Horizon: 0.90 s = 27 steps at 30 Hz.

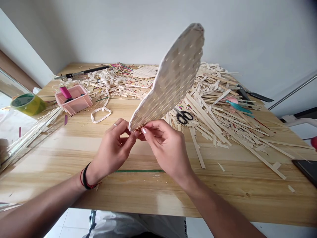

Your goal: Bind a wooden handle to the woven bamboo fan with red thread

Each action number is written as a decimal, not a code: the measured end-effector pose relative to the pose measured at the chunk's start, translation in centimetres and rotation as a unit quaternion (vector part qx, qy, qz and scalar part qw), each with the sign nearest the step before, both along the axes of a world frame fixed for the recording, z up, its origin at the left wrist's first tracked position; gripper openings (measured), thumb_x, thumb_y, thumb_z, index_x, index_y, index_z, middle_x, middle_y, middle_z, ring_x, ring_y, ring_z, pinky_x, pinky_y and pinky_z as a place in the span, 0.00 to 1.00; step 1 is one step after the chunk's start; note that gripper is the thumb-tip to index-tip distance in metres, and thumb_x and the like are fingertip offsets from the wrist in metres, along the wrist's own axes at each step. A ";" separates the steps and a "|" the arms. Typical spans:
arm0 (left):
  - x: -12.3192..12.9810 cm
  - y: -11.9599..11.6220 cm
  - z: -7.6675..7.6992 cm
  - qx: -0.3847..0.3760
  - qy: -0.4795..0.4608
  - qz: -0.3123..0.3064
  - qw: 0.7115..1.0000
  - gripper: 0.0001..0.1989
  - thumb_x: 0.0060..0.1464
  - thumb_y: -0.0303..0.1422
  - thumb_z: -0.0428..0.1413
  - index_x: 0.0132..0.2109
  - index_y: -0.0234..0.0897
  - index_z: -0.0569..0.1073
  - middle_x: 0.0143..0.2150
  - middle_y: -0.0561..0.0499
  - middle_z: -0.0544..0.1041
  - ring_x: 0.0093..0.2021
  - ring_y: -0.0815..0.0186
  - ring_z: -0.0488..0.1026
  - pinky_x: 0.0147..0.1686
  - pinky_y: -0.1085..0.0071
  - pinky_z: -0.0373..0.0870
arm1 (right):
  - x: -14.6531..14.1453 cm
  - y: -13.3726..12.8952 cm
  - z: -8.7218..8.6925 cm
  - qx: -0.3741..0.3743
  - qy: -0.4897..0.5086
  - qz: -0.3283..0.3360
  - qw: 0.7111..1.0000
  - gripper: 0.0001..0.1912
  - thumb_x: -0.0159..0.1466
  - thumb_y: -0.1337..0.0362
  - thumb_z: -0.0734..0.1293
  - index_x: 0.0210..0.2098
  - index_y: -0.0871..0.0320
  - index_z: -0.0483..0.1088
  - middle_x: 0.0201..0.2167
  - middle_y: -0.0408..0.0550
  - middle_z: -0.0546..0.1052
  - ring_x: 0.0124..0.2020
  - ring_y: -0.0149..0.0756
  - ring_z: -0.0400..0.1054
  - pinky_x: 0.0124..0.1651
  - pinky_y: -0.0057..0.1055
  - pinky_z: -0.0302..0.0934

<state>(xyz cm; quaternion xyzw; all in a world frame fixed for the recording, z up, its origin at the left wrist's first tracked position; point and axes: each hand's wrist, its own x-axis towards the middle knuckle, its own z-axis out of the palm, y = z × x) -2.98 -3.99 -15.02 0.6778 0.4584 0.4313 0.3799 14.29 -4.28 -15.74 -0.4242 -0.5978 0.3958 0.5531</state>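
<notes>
A woven fan (pixel 174 71) of pale strips with a white bound edge is held up above the table, its narrow end low and its broad end leaning up to the right. My left hand (pixel 114 145) pinches the narrow tip with thumb and fingers. From the other side my right hand (pixel 166 145) pinches the same tip, its thumb close to the left thumb. Something small and brownish shows between the fingertips at the tip; I cannot make out what it is. Below the hands, a thin green strip (pixel 140 171) lies on the wooden table (pixel 79 145).
A pink basket (pixel 76 104) and a yellow tape roll (pixel 28 103) stand at the left. Loose pale strips (pixel 218 105) cover the right and back, with black-handled scissors (pixel 183 116) among them. A dark flat device (pixel 307 170) lies at the right edge.
</notes>
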 end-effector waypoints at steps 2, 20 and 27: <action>0.0 -0.1 -0.1 0.031 0.024 0.002 0.999 0.10 0.70 0.37 0.58 0.39 0.37 0.75 0.41 0.46 0.73 0.41 0.62 0.73 0.28 0.72 0.74 | 0.0 -0.1 0.1 0.001 0.002 -0.004 1.000 0.02 0.71 0.64 0.71 0.41 0.56 0.74 0.37 0.47 0.85 0.37 0.37 0.85 0.45 0.33 0.82; 0.1 -0.2 -0.3 0.162 0.104 0.023 0.981 0.08 0.69 0.26 0.58 0.37 0.37 0.72 0.37 0.51 0.70 0.34 0.68 0.70 0.29 0.74 0.73 | 0.0 -0.4 0.4 0.067 -0.112 -0.073 0.989 0.03 0.71 0.67 0.69 0.40 0.57 0.76 0.37 0.48 0.86 0.35 0.38 0.83 0.39 0.33 0.78; 0.3 -0.4 -0.3 0.165 0.136 0.020 0.977 0.09 0.70 0.26 0.56 0.37 0.37 0.72 0.37 0.50 0.70 0.33 0.68 0.68 0.29 0.73 0.71 | 0.1 -0.5 0.7 0.030 -0.093 -0.073 0.993 0.02 0.69 0.66 0.70 0.38 0.56 0.76 0.34 0.47 0.85 0.33 0.38 0.82 0.35 0.32 0.74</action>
